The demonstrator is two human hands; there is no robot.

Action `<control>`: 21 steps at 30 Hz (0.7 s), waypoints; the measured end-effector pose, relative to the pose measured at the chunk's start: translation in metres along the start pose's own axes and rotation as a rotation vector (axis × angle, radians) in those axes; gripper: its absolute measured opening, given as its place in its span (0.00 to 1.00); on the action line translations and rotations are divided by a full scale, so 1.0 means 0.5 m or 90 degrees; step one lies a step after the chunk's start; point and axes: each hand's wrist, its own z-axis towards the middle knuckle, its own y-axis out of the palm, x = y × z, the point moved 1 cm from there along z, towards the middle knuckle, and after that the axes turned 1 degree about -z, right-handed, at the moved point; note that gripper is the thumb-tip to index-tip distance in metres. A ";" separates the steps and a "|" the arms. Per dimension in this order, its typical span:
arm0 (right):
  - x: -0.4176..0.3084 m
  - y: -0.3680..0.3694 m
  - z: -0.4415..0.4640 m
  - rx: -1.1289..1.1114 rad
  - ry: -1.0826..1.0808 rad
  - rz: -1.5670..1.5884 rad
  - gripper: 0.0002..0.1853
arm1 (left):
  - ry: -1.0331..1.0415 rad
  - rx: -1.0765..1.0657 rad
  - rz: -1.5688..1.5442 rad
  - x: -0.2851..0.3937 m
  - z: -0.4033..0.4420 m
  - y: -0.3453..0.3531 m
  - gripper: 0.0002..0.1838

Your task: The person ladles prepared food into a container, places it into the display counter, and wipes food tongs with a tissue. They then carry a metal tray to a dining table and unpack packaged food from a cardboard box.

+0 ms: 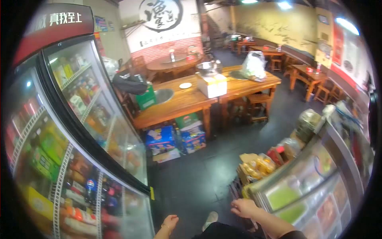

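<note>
Near the bottom of the head view, my left hand (170, 222) hangs over the dark floor (187, 179), its fingers curled in. Whether anything is inside it is too small to tell. My right hand (243, 208) is also loosely curled, beside the near edge of the glass-topped display case (292, 197); its fingertips are blurred and nothing can be made out in them. A light-coloured shoe (211, 219) shows between the two hands. Neither hand touches the glass-door drinks fridge (91, 139) on the left.
Ahead stands a wooden table (179, 109) with a white box (212, 85) and plastic bag (254, 65). Blue boxes (161, 137) sit beneath it. A carton of yellow packages (256, 165) is beside the display case. Dark floor runs between fridge and case.
</note>
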 end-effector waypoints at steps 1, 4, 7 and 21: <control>0.000 -0.039 0.094 -0.009 -0.041 -0.012 0.19 | 0.005 0.010 0.078 0.005 0.007 -0.042 0.21; 0.012 -0.131 0.356 -0.145 -0.034 -0.116 0.20 | -0.103 0.124 0.174 -0.020 0.038 -0.147 0.16; 0.069 -0.188 0.563 -0.056 -0.101 0.009 0.23 | -0.326 0.195 -0.058 0.014 0.054 -0.195 0.13; 0.693 -0.152 0.794 -0.014 0.543 0.234 0.27 | -0.317 0.170 -0.277 0.497 0.875 -0.206 0.15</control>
